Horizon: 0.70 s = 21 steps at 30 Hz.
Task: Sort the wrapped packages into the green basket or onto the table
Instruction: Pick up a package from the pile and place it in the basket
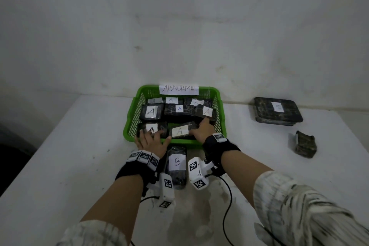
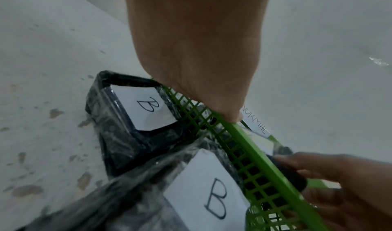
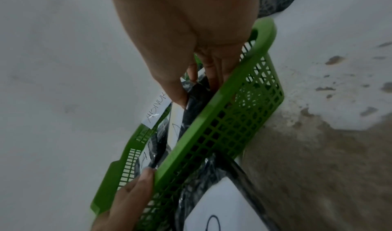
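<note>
The green basket [image 1: 130, 113] carries an "ABNORMAL" sign and holds several dark wrapped packages labelled A. My right hand [image 1: 201, 127] reaches over the near rim and grips the right end of an A package [image 1: 179, 131], thumb on its near side. In the right wrist view its fingers [image 3: 212, 73] go down into the basket [image 3: 212, 134] beside a dark package. My left hand [image 1: 153, 137] lies spread over the near-left rim, fingers resting on another A package [image 1: 151, 128]. A B package [image 1: 177, 165] lies on the table between my wrists. The left wrist view shows two B packages [image 2: 148, 107] [image 2: 216, 199] against the basket wall [image 2: 260, 154].
On the white table [image 1: 79, 165] to the right lie a large dark labelled package [image 1: 278, 108] and a small dark bundle [image 1: 305, 143]. A pale wall stands right behind the basket. Camera cables [image 1: 227, 205] trail from my wrists across the stained near table.
</note>
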{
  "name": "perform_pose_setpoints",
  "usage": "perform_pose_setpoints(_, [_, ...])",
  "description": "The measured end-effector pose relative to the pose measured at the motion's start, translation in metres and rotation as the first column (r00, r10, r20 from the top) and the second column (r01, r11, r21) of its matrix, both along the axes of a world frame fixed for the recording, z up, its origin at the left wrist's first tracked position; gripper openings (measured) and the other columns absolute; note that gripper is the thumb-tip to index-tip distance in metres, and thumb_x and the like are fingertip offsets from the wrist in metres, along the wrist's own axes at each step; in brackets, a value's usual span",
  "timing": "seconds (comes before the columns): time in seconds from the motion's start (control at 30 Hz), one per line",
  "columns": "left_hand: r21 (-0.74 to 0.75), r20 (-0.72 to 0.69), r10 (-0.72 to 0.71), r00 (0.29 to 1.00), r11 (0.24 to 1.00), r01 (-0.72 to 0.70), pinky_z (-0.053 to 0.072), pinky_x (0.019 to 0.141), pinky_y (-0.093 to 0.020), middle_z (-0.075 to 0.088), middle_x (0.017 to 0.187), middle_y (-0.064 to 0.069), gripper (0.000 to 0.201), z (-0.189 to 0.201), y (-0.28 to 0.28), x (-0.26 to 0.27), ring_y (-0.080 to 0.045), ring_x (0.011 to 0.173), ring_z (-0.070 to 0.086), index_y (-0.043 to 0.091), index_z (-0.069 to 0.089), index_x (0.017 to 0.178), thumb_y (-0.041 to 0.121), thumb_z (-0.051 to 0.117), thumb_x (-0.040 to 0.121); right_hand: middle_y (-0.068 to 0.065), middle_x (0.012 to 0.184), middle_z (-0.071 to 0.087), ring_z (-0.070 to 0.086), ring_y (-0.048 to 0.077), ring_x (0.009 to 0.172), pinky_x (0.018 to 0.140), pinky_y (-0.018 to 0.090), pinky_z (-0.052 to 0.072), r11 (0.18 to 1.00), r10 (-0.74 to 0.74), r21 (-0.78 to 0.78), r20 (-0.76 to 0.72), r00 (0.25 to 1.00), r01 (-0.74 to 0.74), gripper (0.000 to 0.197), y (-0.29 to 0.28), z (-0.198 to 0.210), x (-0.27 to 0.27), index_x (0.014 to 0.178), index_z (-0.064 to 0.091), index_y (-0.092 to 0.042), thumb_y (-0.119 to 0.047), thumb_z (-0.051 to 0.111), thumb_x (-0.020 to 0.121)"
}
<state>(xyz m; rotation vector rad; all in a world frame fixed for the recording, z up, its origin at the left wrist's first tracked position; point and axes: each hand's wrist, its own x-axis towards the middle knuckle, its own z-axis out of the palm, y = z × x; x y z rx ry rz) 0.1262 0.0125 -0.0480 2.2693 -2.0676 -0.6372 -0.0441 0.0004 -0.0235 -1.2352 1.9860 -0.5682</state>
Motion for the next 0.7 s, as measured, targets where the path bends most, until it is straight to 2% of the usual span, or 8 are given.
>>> perform_pose_setpoints(0.1, [0.044,0.012,-0.001,1.0,0.999,0.001,-0.008,0.115,-0.045,0.006,0.157,-0.011,0.062,0.0,-0.003,0.0,-0.033,0.144,-0.003,0.027,0.025,0.147,0.059,0.026,0.094,0.023,0.125,0.056,0.058,0.038,0.109,0.083,0.039,0.048,0.997,0.022,0.073,-0.076,0.997,-0.017,0.059,-0.006,-0.008,0.003,0.134,0.03,0.0,-0.027,0.061,0.092])
perform_pose_setpoints(0.3, [0.076,0.038,-0.002,0.999,0.997,-0.001,-0.009,0.115,-0.045,0.003,0.158,-0.01,0.064,0.002,-0.002,0.0,-0.032,0.145,-0.004,0.028,0.021,0.148,0.06,0.024,0.093,0.023,0.128,0.054,0.056,0.037,0.113,0.078,0.035,0.042,0.971,0.083,0.227,-0.056,0.995,-0.068,0.053,-0.019,-0.019,0.005,0.137,0.032,0.005,-0.031,0.045,0.1])
perform_pose_setpoints(0.37, [0.078,0.036,-0.006,0.999,0.997,0.004,-0.01,0.115,-0.045,0.003,0.158,-0.01,0.064,0.002,-0.002,0.001,-0.032,0.145,-0.005,0.029,0.021,0.148,0.061,0.023,0.093,0.02,0.119,0.059,0.058,0.035,0.106,0.076,0.033,0.042,0.962,0.146,0.242,-0.075,0.986,-0.125,0.042,-0.02,-0.02,0.005,0.124,0.047,0.005,-0.029,0.048,0.099])
perform_pose_setpoints(0.4, [0.078,0.034,-0.009,0.999,0.997,0.006,-0.01,0.115,-0.045,0.004,0.158,-0.01,0.063,0.003,-0.002,0.001,-0.032,0.145,-0.005,0.029,0.021,0.148,0.061,0.023,0.093,0.018,0.109,0.06,0.059,0.033,0.098,0.073,0.031,0.041,0.96,0.174,0.239,-0.087,0.981,-0.15,0.033,-0.019,-0.02,0.005,0.108,0.055,0.002,-0.028,0.049,0.098])
perform_pose_setpoints(0.47, [0.081,0.028,-0.015,0.999,0.997,0.013,-0.009,0.115,-0.046,0.005,0.158,-0.01,0.063,0.004,-0.004,0.001,-0.032,0.145,-0.004,0.028,0.022,0.148,0.059,0.024,0.094,0.017,0.097,0.058,0.056,0.03,0.087,0.069,0.029,0.039,0.963,0.183,0.22,-0.119,0.976,-0.154,0.03,-0.017,-0.02,0.005,0.082,0.055,-0.003,-0.029,0.051,0.097])
perform_pose_setpoints(0.5, [0.086,0.026,-0.02,0.999,0.996,0.018,-0.009,0.115,-0.046,0.006,0.158,-0.011,0.063,0.004,-0.005,0.001,-0.032,0.145,-0.003,0.027,0.022,0.148,0.059,0.025,0.094,0.018,0.099,0.059,0.057,0.031,0.088,0.07,0.03,0.041,0.969,0.159,0.207,-0.116,0.98,-0.133,0.029,-0.017,-0.021,0.004,0.085,0.055,-0.002,-0.029,0.052,0.096])
perform_pose_setpoints(0.6, [0.088,0.031,-0.032,0.999,0.996,0.029,-0.009,0.116,-0.046,0.007,0.157,-0.01,0.062,0.003,-0.009,0.002,-0.032,0.144,-0.003,0.028,0.025,0.147,0.06,0.025,0.093,0.02,0.12,0.058,0.056,0.037,0.108,0.084,0.037,0.048,0.994,0.092,0.076,-0.107,0.99,-0.084,0.049,-0.011,-0.024,0.001,0.131,0.042,0.0,-0.028,0.054,0.093])
perform_pose_setpoints(0.7, [0.085,0.046,-0.021,0.999,0.996,0.017,-0.008,0.115,-0.047,0.009,0.157,-0.011,0.061,0.005,-0.007,0.0,-0.032,0.145,-0.001,0.027,0.027,0.146,0.059,0.025,0.094,0.014,0.131,0.051,0.044,0.034,0.123,0.101,0.044,0.041,0.986,0.088,-0.136,-0.076,0.993,-0.098,0.056,0.002,-0.023,-0.002,0.138,0.041,-0.011,-0.027,0.059,0.088])
